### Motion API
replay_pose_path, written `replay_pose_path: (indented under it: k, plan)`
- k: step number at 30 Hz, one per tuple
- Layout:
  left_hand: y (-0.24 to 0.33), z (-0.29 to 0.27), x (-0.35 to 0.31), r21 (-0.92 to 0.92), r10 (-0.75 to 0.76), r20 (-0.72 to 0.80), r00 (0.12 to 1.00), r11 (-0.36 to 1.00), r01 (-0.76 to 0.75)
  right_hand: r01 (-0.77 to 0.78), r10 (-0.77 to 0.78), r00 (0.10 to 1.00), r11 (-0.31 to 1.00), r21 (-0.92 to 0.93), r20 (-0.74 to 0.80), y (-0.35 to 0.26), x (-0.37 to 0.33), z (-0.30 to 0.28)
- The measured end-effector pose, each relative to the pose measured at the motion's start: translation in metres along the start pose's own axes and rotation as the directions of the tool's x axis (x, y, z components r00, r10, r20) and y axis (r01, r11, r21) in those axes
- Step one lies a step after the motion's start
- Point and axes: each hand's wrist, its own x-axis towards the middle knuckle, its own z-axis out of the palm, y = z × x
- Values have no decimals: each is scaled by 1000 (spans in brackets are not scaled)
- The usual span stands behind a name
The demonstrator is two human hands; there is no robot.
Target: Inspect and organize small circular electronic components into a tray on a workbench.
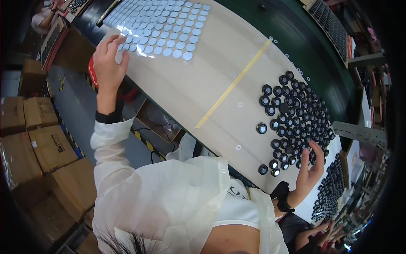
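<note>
Your left hand [108, 63] rests open, fingers spread, at the near edge of the sheet of round silver-white discs [163, 25], its fingertips touching the discs at the sheet's lower left corner; it clamps nothing. Your right hand [311, 167] is open too, fingers loosely curled, its fingertips at the near edge of the cluster of black ring-shaped caps [298, 112], holding nothing that can be made out. The two hands are well apart, at opposite ends of the beige surface [203, 84]. A strip of yellowish tape [234, 82] runs diagonally across the surface between the sheet and the caps. A few loose small discs [240, 104] lie scattered near the tape. Cardboard boxes [38, 139] stand on the floor beyond your left sleeve.
</note>
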Motion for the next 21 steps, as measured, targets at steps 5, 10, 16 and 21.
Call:
replay_pose_path:
  k: [5,10,16,21]
  plan:
    - [8,18,26,-201,548,359,755,836,-511,28,-34,996,997,73,81,-17,6,3]
    - [3,35,48,-265,536,447,717,844,-466,35,-42,992,998,55,121,-25,7,-3]
    - [6,45,43,-241,566,280,775,823,-514,213,-166,896,974,-70,412,-49,26,-27]
    - [53,35,41,-275,432,178,884,885,-377,505,-394,662,863,9,637,-92,67,-19]
